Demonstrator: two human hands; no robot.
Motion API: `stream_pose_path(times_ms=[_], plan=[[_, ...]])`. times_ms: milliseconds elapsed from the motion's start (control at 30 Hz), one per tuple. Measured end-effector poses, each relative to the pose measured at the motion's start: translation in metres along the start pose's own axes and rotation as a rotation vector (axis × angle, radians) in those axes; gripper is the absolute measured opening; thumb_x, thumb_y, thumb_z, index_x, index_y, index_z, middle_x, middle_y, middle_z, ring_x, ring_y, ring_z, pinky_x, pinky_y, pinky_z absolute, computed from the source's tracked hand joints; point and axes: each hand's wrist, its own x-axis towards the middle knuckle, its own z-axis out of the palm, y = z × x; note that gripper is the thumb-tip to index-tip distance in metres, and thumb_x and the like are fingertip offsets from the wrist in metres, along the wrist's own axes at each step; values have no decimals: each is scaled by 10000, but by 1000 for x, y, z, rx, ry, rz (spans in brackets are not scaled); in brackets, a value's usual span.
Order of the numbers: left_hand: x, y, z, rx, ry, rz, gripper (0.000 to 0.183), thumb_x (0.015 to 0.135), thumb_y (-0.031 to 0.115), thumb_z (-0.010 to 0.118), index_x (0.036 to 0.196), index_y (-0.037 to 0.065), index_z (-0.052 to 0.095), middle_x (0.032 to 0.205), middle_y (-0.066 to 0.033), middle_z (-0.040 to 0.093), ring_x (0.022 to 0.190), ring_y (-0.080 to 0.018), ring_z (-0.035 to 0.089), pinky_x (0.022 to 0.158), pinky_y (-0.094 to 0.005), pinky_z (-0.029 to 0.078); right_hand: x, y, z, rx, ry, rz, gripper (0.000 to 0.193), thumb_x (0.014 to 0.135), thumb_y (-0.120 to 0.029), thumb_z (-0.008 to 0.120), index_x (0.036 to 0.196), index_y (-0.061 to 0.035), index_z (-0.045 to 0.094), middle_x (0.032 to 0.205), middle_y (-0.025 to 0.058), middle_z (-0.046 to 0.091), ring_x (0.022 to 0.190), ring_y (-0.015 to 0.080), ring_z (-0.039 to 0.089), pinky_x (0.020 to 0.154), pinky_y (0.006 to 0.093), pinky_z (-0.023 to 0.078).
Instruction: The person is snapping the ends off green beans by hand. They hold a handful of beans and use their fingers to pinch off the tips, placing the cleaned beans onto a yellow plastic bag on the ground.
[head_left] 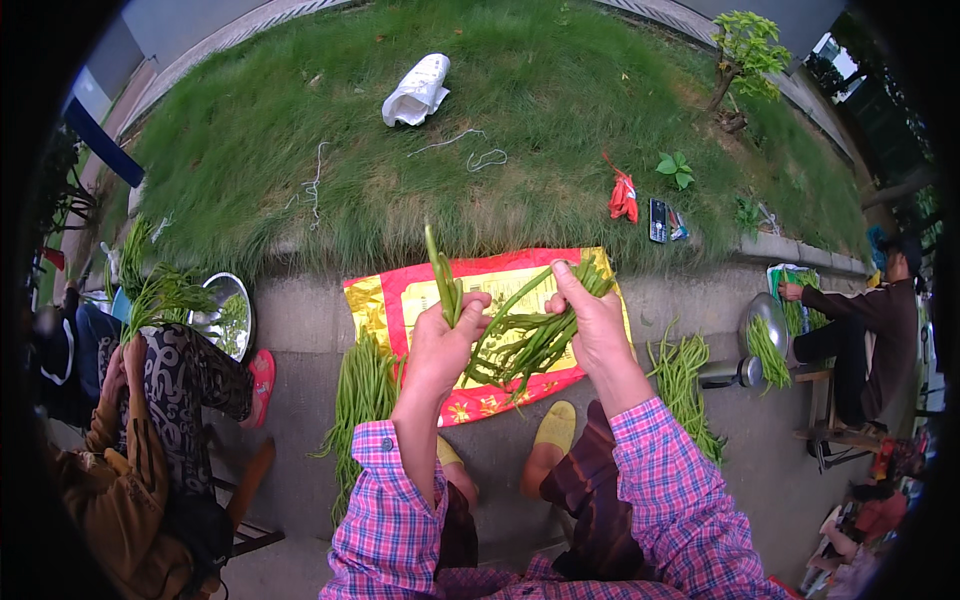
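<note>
My left hand [442, 345] is closed around a few long green beans [443, 280] that stick up above its thumb. My right hand [595, 325] grips a thicker bunch of long green beans [525, 335], which hangs down and to the left between both hands. Both hands are raised over a red and yellow sheet [480, 285] spread on the concrete. A pile of long beans [362, 390] lies on the ground left of the sheet, and another pile [685, 380] lies right of it. My sleeves are pink and blue plaid.
A person at the left holds green stalks [160, 290] beside a metal bowl [232, 312]. Another person sits at the right by a metal bowl of beans [765, 335]. A grass bank [480, 110] behind carries a white bag [418, 90], a red wrapper [623, 195] and a phone [657, 220].
</note>
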Motion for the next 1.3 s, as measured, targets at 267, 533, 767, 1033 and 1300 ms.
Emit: stream_pose_path(times_ms=[267, 533, 767, 1033, 1300], plan=[[-1, 10, 0, 280, 98, 98, 261, 917, 176, 666, 1077, -30, 664, 989, -88, 695, 814, -145, 649, 726, -287, 513, 18, -4, -26, 120, 95, -56, 156, 927, -232, 677, 917, -94, 604, 722, -9, 569, 641, 98, 540, 630, 263, 465], [-9, 4, 35, 106, 107, 117, 200, 836, 109, 763, 1017, 40, 712, 653, 70, 561, 572, -9, 470, 503, -198, 351, -6, -1, -1, 64, -133, 38, 188, 908, -239, 703, 961, -73, 632, 738, -15, 581, 668, 80, 548, 640, 251, 457], [-12, 9, 39, 164, 73, 108, 142, 829, 74, 754, 958, 41, 704, 658, 66, 569, 582, -18, 487, 511, -202, 370, -6, 5, 1, -146, -107, -37, 186, 902, -240, 713, 960, -74, 652, 755, -42, 577, 685, 57, 529, 640, 226, 430], [-8, -2, 36, 124, -11, 90, 194, 809, 38, 759, 992, 41, 691, 777, 22, 653, 656, -40, 555, 568, -209, 442, -8, 8, 5, -90, -172, -93, 190, 990, -204, 569, 1031, -27, 623, 940, 41, 650, 807, 116, 623, 730, 275, 518], [-4, 1, 19, 51, -49, -4, 446, 766, 10, 746, 1188, -10, 605, 1047, -65, 654, 743, -90, 576, 678, -244, 505, -3, -4, -4, -109, -231, 11, 232, 977, -244, 591, 1064, -29, 597, 803, 21, 612, 728, 120, 614, 660, 279, 514]])
